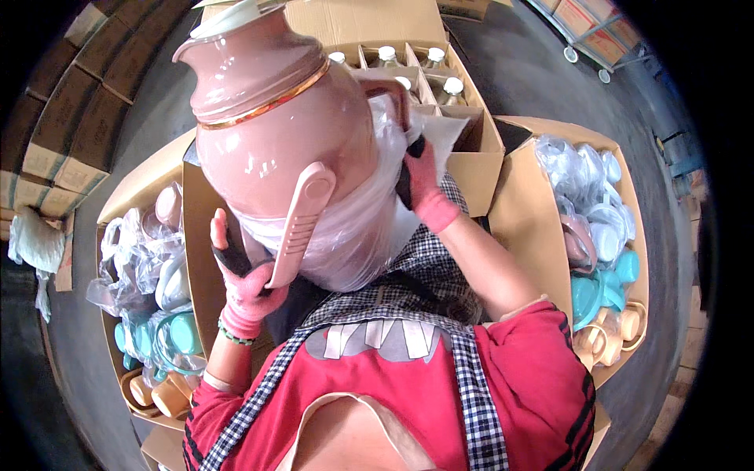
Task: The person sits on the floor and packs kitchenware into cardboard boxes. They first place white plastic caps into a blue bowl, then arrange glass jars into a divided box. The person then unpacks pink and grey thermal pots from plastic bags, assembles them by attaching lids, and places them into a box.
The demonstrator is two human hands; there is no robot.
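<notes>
A large pink thermos jug (275,133) with a gold band is held up in front of my chest, tilted a little to the left. A clear plastic bag (353,243) wraps its lower half. My left hand (250,282), in a pink and black glove, holds the jug low on its left, by the lower end of a ribbed pink handle (302,224); one fingertip points up. On the right side, my right hand (426,184), gloved alike, is closed on the bag below a second, darker pink handle (397,98). Its fingertips are partly hidden behind the plastic.
Ahead stands a divided carton (479,169) with several white-capped bottles (452,90). Open cartons on the left (145,188) and right (534,212) hold bagged pink, teal and tan plastic parts. Stacked boxes (67,118) line the far left; a wheeled rack (597,35) stands far right.
</notes>
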